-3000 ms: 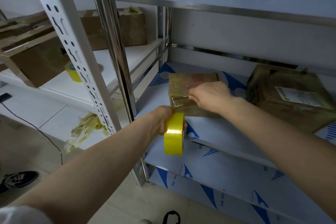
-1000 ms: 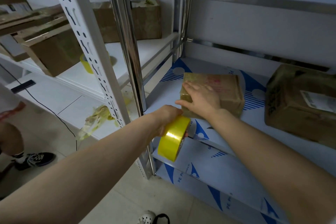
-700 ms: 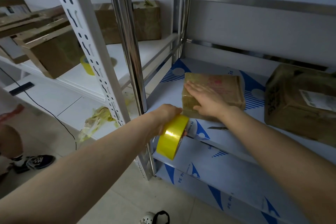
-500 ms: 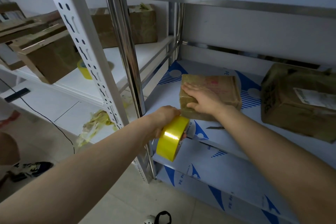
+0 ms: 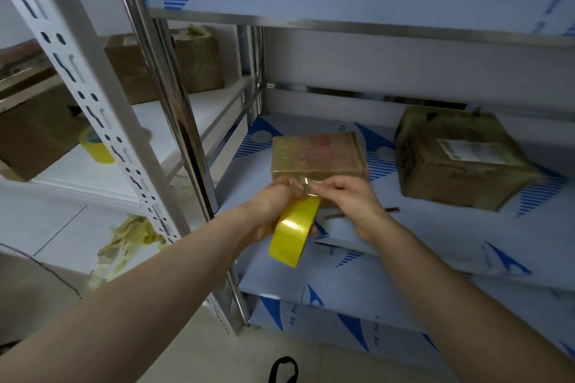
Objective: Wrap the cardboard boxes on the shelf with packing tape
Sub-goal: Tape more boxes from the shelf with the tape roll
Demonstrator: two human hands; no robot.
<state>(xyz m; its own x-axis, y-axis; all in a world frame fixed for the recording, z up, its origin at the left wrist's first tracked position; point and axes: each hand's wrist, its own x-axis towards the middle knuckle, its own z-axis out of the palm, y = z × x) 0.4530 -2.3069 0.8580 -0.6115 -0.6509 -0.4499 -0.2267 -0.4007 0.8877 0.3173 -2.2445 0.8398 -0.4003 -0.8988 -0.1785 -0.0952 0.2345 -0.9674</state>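
Two hands meet just in front of the small flat brown cardboard box (image 5: 317, 155), which lies near the front of the blue-and-white film-covered metal shelf (image 5: 435, 246). The left hand (image 5: 272, 207) is curled round the yellow roll of packing tape (image 5: 294, 232), held on edge. The right hand (image 5: 350, 199) pinches the clear free end of the tape (image 5: 306, 182) between thumb and fingertips, right at the top of the roll.

Here's the danger: that end is short and sticky, so it could fold onto itself, cling to the fingers, or snap back onto the roll. And nobody is holding the box! Once tape bites on it, I reckon a hard pull may drag the light box towards the shelf edge or lay the strip crooked.

Now, what can't we see? The free end is glossy and see-through, so I cannot tell whether it touches the box. The hands hide the box's near face. A thin dark object (image 5: 392, 210) pokes out behind the right wrist, and what it is I cannot tell. The larger brown cardboard box (image 5: 460, 162) sits well apart to the right, its far side out of sight.
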